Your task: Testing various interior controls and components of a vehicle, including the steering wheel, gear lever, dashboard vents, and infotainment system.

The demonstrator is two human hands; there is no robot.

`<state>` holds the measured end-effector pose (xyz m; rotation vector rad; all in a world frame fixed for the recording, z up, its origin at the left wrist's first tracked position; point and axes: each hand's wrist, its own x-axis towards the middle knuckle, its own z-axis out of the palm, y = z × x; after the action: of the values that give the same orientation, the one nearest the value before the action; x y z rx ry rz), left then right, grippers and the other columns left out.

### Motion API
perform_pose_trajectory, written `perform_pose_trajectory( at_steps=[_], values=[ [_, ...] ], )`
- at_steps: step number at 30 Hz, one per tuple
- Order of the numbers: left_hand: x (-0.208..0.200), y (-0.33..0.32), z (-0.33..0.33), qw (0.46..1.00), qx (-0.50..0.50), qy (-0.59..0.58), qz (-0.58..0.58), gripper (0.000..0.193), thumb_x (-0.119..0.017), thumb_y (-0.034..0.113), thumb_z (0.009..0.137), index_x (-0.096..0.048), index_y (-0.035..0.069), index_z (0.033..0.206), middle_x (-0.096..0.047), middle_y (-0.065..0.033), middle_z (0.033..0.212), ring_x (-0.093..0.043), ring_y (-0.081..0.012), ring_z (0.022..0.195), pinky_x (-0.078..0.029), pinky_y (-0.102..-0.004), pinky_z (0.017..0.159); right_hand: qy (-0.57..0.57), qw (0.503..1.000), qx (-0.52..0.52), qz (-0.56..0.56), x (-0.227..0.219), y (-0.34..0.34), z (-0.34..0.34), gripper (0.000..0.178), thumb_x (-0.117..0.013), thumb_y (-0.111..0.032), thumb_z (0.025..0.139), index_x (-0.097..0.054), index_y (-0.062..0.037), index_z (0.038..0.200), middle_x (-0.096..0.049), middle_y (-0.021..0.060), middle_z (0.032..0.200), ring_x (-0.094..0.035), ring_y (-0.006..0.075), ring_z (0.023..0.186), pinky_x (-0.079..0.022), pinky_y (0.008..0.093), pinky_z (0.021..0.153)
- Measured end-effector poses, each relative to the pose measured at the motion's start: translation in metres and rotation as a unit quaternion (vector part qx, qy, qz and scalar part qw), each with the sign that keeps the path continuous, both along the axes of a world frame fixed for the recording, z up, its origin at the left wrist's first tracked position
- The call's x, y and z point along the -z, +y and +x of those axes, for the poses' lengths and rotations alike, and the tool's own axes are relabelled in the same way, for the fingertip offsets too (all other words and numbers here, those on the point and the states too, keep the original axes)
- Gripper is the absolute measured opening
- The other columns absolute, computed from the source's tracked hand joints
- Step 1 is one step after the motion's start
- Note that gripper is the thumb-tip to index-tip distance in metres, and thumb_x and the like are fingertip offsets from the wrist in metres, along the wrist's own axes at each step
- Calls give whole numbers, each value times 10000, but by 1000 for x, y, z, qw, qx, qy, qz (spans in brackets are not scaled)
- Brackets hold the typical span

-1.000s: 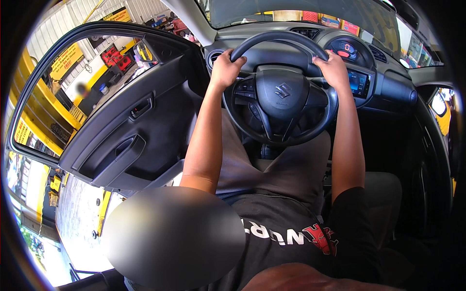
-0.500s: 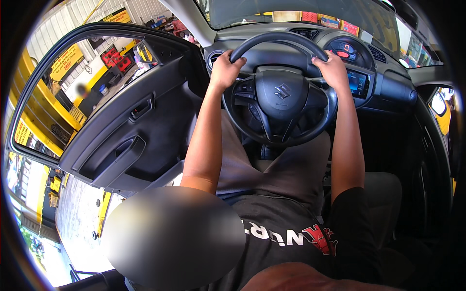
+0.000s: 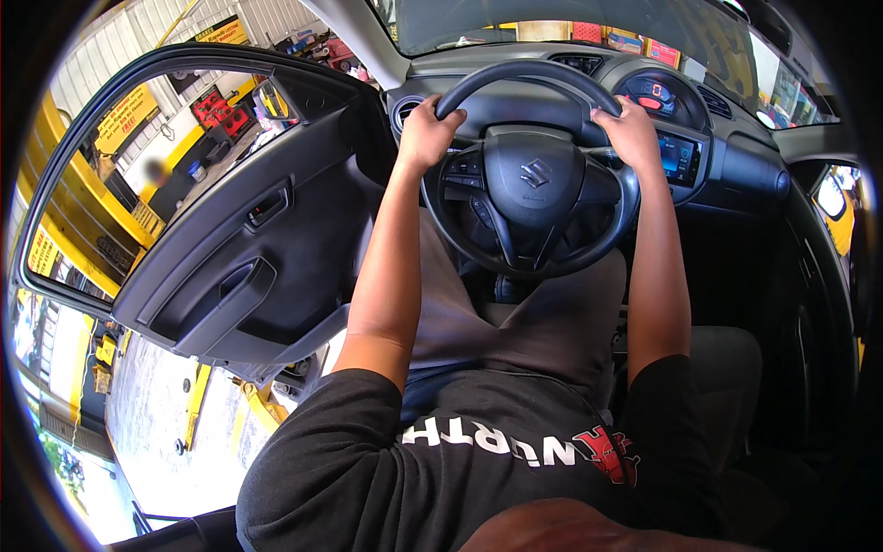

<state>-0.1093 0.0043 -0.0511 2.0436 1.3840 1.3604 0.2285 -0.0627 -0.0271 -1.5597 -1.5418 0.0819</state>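
A black steering wheel (image 3: 532,204) is in front of me, with a raised emblem on its hub and buttons on its left spoke. My left hand (image 3: 427,135) is closed around the upper left of the rim. On the upper right of the same rim, my right hand (image 3: 631,135) is wrapped in a matching grip. Both arms reach forward, bent little at the elbow. Just beyond my right hand, the round instrument cluster (image 3: 660,96) is lit in red. A touchscreen (image 3: 678,158) glows blue beside my right wrist.
The driver's door (image 3: 241,235) stands wide open on the left, with a pull handle and side mirror (image 3: 273,97). Outside are yellow lift posts (image 3: 101,216) and a pale floor (image 3: 152,405). The dark passenger seat (image 3: 727,377) is to my right. The windshield (image 3: 552,23) is ahead.
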Motion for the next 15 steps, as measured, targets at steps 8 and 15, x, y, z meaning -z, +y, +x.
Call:
perform_pose_trajectory(
  at_steps=[8,15],
  values=[
    [2,1,6,1000,10,-16,15,403,-734,316,884,-695,-26,1095,-663,-112,787,-638,-217,735,-500,-366,726,-2,1000,0,6,2,2,7,427,-724,-344,885,-714,12,1119,-735,255,977,-712,408,983,-524,422,883],
    [1,1,3,999,2,-4,34,489,-742,359,869,-707,-15,1182,-741,-224,924,-734,-349,908,-540,-429,856,-69,994,7,81,16,26,22,526,-730,-359,878,-695,73,1178,-720,306,1058,-691,437,1066,-518,427,938]
  ],
)
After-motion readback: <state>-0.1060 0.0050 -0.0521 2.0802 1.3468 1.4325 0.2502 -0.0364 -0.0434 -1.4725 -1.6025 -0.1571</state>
